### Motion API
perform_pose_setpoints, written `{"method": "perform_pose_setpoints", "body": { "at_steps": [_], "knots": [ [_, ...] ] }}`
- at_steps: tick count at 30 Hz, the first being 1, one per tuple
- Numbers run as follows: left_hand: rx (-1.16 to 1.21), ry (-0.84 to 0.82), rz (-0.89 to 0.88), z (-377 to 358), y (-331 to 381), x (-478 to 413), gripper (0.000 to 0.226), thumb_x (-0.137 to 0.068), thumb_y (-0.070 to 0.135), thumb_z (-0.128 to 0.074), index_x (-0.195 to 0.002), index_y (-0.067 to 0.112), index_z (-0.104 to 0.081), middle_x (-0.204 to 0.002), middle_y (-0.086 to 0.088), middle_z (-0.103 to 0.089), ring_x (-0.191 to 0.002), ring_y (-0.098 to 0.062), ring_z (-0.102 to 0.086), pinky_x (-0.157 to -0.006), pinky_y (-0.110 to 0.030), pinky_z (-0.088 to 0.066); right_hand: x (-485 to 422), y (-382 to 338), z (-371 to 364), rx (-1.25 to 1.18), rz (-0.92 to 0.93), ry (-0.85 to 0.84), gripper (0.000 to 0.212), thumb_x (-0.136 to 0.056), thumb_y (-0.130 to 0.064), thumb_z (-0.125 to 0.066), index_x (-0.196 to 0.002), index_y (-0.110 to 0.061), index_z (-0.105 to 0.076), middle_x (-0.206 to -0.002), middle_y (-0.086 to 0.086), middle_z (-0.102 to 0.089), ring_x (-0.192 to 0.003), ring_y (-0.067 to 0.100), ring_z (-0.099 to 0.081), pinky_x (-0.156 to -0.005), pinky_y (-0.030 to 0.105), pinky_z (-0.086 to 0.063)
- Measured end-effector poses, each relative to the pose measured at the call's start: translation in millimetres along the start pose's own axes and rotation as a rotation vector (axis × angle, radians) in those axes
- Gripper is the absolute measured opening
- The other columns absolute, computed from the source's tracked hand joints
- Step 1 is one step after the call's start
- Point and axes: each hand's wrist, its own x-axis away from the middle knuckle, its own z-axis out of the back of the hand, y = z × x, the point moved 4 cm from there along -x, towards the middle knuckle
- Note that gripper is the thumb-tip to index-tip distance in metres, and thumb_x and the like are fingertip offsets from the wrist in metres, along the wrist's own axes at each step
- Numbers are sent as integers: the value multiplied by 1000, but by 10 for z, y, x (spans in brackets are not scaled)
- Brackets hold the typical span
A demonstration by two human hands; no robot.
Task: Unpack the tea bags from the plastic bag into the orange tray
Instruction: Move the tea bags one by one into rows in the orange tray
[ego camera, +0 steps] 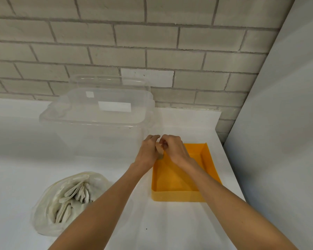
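Orange plastic: one orange tray [209,159], square and shallow-walled, at 3 o'clock on the white table [16,159].

Hands, two, both mine. My left hand [146,152] and right hand [175,148] meet knuckle to knuckle over the tray's 11 o'clock corner. The fingers of both are curled in tight, pinching between them one small pale piece [159,147] (too hidden by my fingers for me to say what it is). My right forearm crosses the tray from 5 o'clock to 11 o'clock. The left forearm runs just beside the tray's left wall.

Plastic bag [43,219], one, thin and whitish, slumped on the table at 8 o'clock, well apart from the tray, its mouth gaping toward me.

Tea bags [74,192], several, flat and off-white, lying inside that bag in an overlapping fan. An exact count cannot be made, since they cover one another.

Clear tubs [90,134], two as far as I can tell. The nearer one stands at 11 o'clock, just beside my left hand, and the second shows behind it against the wall.

Brick wall [152,42], one, pale grey, along 12 o'clock.

White panel [287,123], one, upright at 3 o'clock beyond the table edge.

Dark speck [146,228], one, on the table at 6 o'clock.
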Motion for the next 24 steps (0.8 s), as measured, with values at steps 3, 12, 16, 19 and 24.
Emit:
{"method": "perform_pose_setpoints", "body": {
  "at_steps": [3,12,16,19,24],
  "knots": [
    [-16,-15,21,16,34,44,51,-92,4,-56,-141,9,-43,-145,-11,-43,-130,-27,-45,-107,-34,-37,12,35,51,23,-14,1,19,-94,-2,-50,-105,-8,-64,-101,9,-64,-89,21,-61,-76,33,-53],
    [-79,8,-287,354,354,472,41,-94,-1,-45,-133,8,-53,-133,-11,-55,-116,-26,-57,-95,-27,-45,70,47,414,57,-21,41,25,-96,-2,-47,-108,-13,-66,-108,8,-60,-96,20,-59,-82,33,-52],
    [-59,30,-314,671,335,599,38,-91,2,-50,-126,12,-60,-122,-8,-63,-104,-23,-63,-89,-38,-53,153,-203,512,0,30,75,25,-93,-3,-50,-103,-17,-68,-105,4,-64,-92,15,-60,-81,27,-50],
    [-18,28,-290,956,263,725,33,-92,7,-53,-123,16,-62,-116,-2,-66,-97,-15,-65,-87,-34,-54,291,-554,559,-47,90,39,24,-91,-5,-52,-102,-16,-70,-101,1,-66,-85,9,-57,-73,15,-41],
    [58,2,-196,1492,-51,1037,25,-93,13,-58,-115,22,-66,-105,10,-67,-83,0,-62,-74,0,-42,619,-1204,516,-213,141,-25,21,-90,-7,-55,-97,-18,-73,-88,-9,-66,-73,-2,-57,-65,1,-40]
  ]
}}
